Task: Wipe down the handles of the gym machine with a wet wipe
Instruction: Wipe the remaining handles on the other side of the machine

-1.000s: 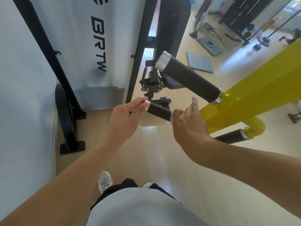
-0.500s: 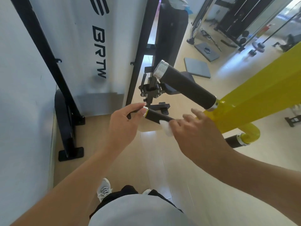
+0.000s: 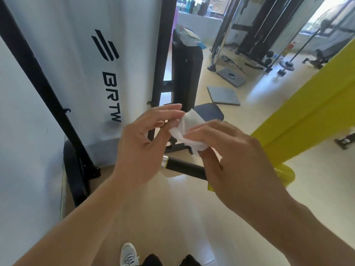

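Shoe (image 3: 128, 254): a grey-white laced sneaker at the bottom edge, standing on the pale glossy floor (image 3: 172, 217).
Left hand (image 3: 143, 139): raised in front of the body, above the handle; thumb and fingertips pinch the left edge of the wet wipe, the other fingers loosely spread.
Right hand (image 3: 228, 156): just beside the left, its back to the camera; its grip is closed on the right part of the wipe, fingers curled over the top and thumb beneath.
Wet wipe (image 3: 189, 131): white, crumpled, stretched between the two hands, clear of the handle below it.
Handle (image 3: 184, 167): a black cylindrical grip with a silver end cap at its left end, lying roughly level beneath the hands; its right end is hidden behind the right hand.
Yellow machine arm (image 3: 307, 112): a broad yellow beam running up to the right, with a curved yellow tube below it near the right wrist.
Seat pad (image 3: 209, 113): black, partly hidden behind the wipe, with an upright black back pad (image 3: 187, 73) rising behind it.
White shroud (image 3: 86, 54): tall panel on the left printed "BRTW", framed by black bars.
Grey mats (image 3: 223, 95): flat on the floor farther back.
Cable machine (image 3: 249, 25): black frame at the far end of the room.
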The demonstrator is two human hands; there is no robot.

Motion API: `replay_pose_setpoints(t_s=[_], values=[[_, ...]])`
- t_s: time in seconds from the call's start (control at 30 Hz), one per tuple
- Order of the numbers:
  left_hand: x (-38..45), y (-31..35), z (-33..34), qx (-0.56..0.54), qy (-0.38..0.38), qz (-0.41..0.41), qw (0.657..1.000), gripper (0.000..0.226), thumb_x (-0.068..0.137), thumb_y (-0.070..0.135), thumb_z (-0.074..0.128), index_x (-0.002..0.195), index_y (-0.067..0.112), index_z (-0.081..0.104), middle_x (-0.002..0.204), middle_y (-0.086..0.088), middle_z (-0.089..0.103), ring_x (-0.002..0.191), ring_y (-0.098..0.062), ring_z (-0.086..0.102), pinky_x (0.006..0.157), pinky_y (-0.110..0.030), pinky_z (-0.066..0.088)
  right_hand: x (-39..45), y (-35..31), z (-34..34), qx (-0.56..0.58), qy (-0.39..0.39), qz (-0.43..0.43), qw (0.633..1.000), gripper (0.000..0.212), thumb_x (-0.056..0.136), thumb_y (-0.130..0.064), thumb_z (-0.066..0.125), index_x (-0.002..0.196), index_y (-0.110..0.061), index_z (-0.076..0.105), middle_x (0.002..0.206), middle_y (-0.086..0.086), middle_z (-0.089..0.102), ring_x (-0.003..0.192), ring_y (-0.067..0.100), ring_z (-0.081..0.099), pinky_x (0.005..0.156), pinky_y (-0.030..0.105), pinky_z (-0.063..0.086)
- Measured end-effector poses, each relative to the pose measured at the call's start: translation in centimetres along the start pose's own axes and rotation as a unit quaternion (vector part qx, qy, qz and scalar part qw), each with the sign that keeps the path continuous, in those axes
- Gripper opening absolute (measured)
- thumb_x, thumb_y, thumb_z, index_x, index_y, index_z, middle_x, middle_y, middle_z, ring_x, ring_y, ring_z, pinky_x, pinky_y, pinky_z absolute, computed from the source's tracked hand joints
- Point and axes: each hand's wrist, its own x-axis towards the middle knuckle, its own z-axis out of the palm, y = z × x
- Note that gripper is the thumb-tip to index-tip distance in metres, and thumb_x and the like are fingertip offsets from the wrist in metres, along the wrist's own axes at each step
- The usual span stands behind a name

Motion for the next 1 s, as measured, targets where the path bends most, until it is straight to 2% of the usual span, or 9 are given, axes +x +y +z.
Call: replay_pose_setpoints(t_s=[0.17, 0.23, 0.3, 0.43, 0.57, 0.7, 0.77, 0.87, 1.0], values=[[-0.4, 0.4, 0.4, 0.028, 0.036, -0.025, 0.999, 0.022, 0.098, 0.017, 0.06, 0.115, 0.022, 0.073, 0.122, 0.013, 0.07, 0.116, -0.005, 0.064, 0.098, -0.019, 0.051, -0.6, 0.9, -1.0, -0.019, 0.019, -0.035, 0.999, 0.028, 0.087, -0.003, 0.073, 0.112, -0.014, 0.07, 0.098, -0.006, 0.075, 0.077, 0.009, 0.067, 0.074, 0.0, 0.043], [-0.6, 1.1, 0.6, 0.033, 0.055, -0.05, 0.997, 0.023, 0.098, 0.025, 0.059, 0.117, 0.026, 0.072, 0.122, 0.011, 0.071, 0.115, -0.013, 0.064, 0.102, -0.033, 0.051, 0.9, 0.7, -2.4, 0.055, 0.036, 0.016, 0.998, 0.029, 0.098, -0.013, 0.062, 0.124, -0.024, 0.056, 0.089, -0.028, 0.064, 0.076, 0.005, 0.061, 0.064, -0.004, 0.042], [-1.2, 2.7, 0.8, 0.002, 0.079, -0.052, 0.995, 0.023, 0.096, 0.031, 0.056, 0.114, 0.032, 0.07, 0.116, 0.018, 0.071, 0.112, -0.01, 0.064, 0.099, -0.029, 0.05, 1.7, 0.7, -3.2, 0.196, 0.006, 0.087, 0.977, 0.018, 0.102, -0.026, 0.055, 0.111, -0.037, 0.044, 0.078, -0.035, 0.061, 0.087, 0.005, 0.064, 0.065, 0.004, 0.05], [-3.6, 5.6, 1.2, -0.05, 0.081, -0.039, 0.995, 0.019, 0.084, 0.042, 0.067, 0.096, 0.028, 0.067, 0.083, 0.024, 0.071, 0.082, 0.005, 0.066, 0.074, -0.009, 0.049, 0.5, 0.8, -3.0, 0.439, -0.067, 0.147, 0.884, 0.004, 0.1, -0.03, 0.055, 0.099, -0.026, 0.055, 0.085, -0.015, 0.075, 0.082, 0.02, 0.071, 0.071, 0.033, 0.063], [-7.0, 5.9, 2.1, -0.089, 0.125, -0.136, 0.979, 0.023, 0.076, 0.039, 0.066, 0.081, 0.018, 0.07, 0.075, 0.008, 0.072, 0.072, -0.01, 0.067, 0.06, -0.017, 0.05, -2.0, 1.4, -2.0, 0.632, -0.142, 0.256, 0.718, 0.019, 0.099, -0.026, 0.056, 0.102, -0.018, 0.072, 0.091, 0.0, 0.074, 0.084, 0.016, 0.072, 0.071, 0.034, 0.062], [-9.5, 6.7, 2.6, 0.001, 0.159, -0.138, 0.978, 0.025, 0.081, 0.039, 0.064, 0.086, 0.016, 0.072, 0.075, 0.011, 0.073, 0.07, -0.002, 0.067, 0.059, -0.013, 0.049, -4.0, 1.9, -1.4, 0.687, -0.191, 0.319, 0.624, 0.036, 0.085, -0.052, 0.056, 0.099, -0.026, 0.076, 0.095, 0.004, 0.077, 0.088, 0.021, 0.074, 0.076, 0.042, 0.062], [-10.4, 7.1, 2.7, 0.033, 0.161, -0.136, 0.977, 0.021, 0.083, 0.036, 0.066, 0.089, 0.017, 0.072, 0.078, 0.011, 0.073, 0.073, -0.002, 0.068, 0.058, -0.011, 0.049, -5.2, 1.8, -1.0, 0.684, -0.216, 0.29, 0.634, 0.038, 0.082, -0.047, 0.064, 0.112, -0.024, 0.07, 0.099, 0.002, 0.076, 0.09, 0.02, 0.075, 0.076, 0.04, 0.063], [-11.1, 7.6, 2.5, 0.054, 0.16, -0.124, 0.978, 0.009, 0.088, 0.027, 0.068, 0.092, 0.021, 0.073, 0.08, 0.016, 0.074, 0.074, 0.002, 0.068, 0.057, -0.008, 0.049, -6.5, 1.5, -0.7, 0.658, -0.199, 0.27, 0.674, 0.043, 0.088, -0.015, 0.073, 0.128, -0.024, 0.06, 0.111, 0.003, 0.071, 0.101, 0.023, 0.072, 0.083, 0.044, 0.062], [-10.7, 7.5, 2.4, 0.068, 0.151, -0.118, 0.979, 0.014, 0.091, 0.027, 0.066, 0.099, 0.017, 0.073, 0.083, 0.012, 0.073, 0.074, 0.006, 0.065, 0.058, -0.005, 0.046, -6.7, 1.2, -0.5, 0.614, -0.118, 0.244, 0.741, 0.043, 0.099, 0.003, 0.051, 0.124, -0.03, 0.062, 0.096, -0.015, 0.073, 0.096, 0.009, 0.071, 0.083, 0.038, 0.062]])
